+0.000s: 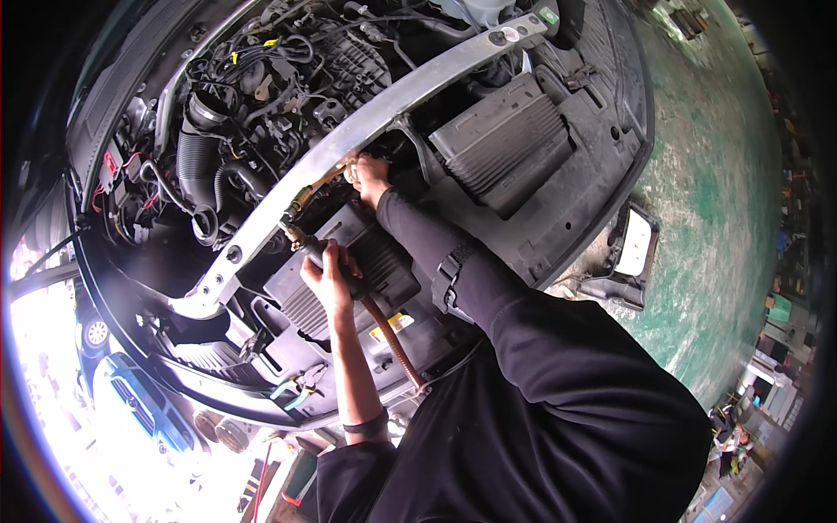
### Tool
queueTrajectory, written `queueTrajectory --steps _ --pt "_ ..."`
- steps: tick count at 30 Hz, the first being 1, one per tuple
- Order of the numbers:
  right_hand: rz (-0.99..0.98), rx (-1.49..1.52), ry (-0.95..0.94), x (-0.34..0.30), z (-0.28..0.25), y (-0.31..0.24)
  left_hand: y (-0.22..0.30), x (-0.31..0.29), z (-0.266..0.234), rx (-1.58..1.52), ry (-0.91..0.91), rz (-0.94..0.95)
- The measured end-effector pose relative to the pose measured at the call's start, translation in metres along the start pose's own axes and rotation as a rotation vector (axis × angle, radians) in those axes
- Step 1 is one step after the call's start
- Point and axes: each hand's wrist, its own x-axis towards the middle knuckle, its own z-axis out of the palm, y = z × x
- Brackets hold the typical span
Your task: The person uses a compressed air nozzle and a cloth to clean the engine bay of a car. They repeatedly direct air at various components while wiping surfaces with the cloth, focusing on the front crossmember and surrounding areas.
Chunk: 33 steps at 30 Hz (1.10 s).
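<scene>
My left hand [328, 277] is wrapped around a dark-bodied air tool [311, 247] with brass-coloured fittings at its front end. An orange-brown hose [394, 342] runs from the tool's back end down toward my body. From the fittings a slim orange part points up toward my right hand [371, 177]. That hand reaches in beside the silver crossbar [336, 139] of an open car front, its fingers curled. What they pinch is small and partly hidden by the bar and the hand.
Behind the bar lies the engine [340, 65], with a ribbed black intake hose [196, 161] at the left. A ribbed black cover [501, 139] is at the right. Green-handled pliers [299, 388] rest on the front trim. A removed car part [632, 248] lies on the green floor.
</scene>
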Motion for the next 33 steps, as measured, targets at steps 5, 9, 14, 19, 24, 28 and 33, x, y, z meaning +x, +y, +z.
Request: queueTrajectory --steps 5,9,14,19,24,28,33 --pt "-0.044 0.089 -0.234 -0.007 -0.001 -0.016 0.0 0.0 0.0 0.04 0.022 -0.013" --pt "0.13 -0.059 0.014 -0.004 -0.008 -0.022 0.002 -0.003 -0.005 0.06 0.005 -0.074" --pt "0.348 -0.143 0.152 0.013 -0.025 -0.02 0.015 -0.01 -0.012 0.321 0.084 -0.129" --pt "0.317 -0.429 -0.023 0.034 -0.042 -0.028 0.007 -0.007 -0.005 -0.069 -0.008 -0.026" --pt "0.413 -0.454 -0.042 0.029 -0.028 -0.045 -0.001 -0.006 -0.008 0.099 0.03 0.265" --pt "0.473 -0.331 -0.014 0.022 -0.018 -0.055 0.003 -0.008 -0.011 0.092 -0.03 0.153" --pt "0.42 -0.421 -0.087 0.018 -0.017 -0.057 0.0 -0.007 -0.009 0.103 0.025 0.244"
